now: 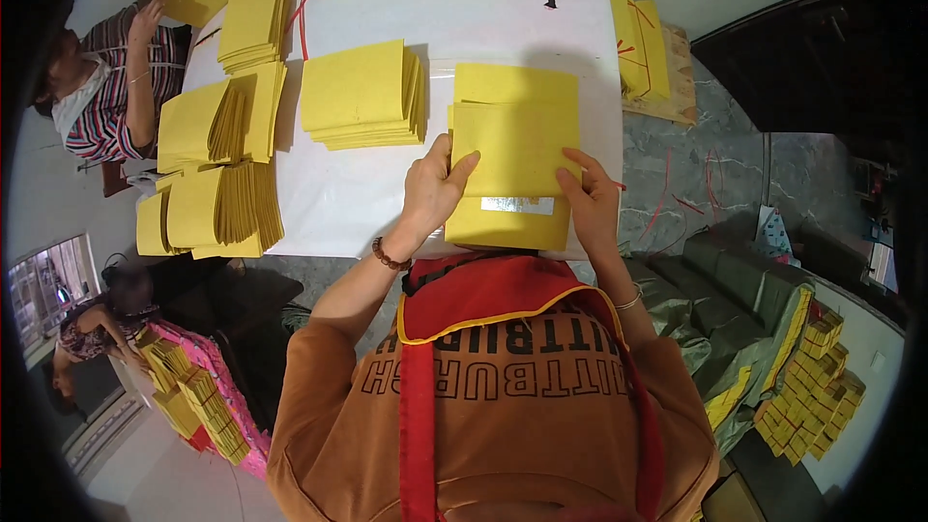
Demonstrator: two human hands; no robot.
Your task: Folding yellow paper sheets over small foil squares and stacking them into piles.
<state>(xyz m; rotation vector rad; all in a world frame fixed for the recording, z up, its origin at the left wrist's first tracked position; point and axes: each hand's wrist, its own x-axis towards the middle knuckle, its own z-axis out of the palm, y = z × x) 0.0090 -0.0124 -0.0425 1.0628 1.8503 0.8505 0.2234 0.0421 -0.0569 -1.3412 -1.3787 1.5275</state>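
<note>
At the near edge of the white table, a stack of yellow paper [514,153] lies in front of me. Its top piece sits a little off from the yellow paper beneath, which shows above and below it. A shiny silver-white patch [503,205] is visible on the lower part. My left hand [440,184] grips the left side of the stack, thumb on top. On the right side, my right hand [592,195] holds the opposite edge with thumb and fingers. Just left of my left hand stands another neat yellow paper stack [360,97].
Folded yellow paper bundles [217,208] line the table's [338,203] left side, with more at the far edge. Red strips [303,24] and a small black object [551,0] lie on it. One person [116,87] handles yellow paper at left; another [101,319] is behind. Tied bundles [812,387] are piled right.
</note>
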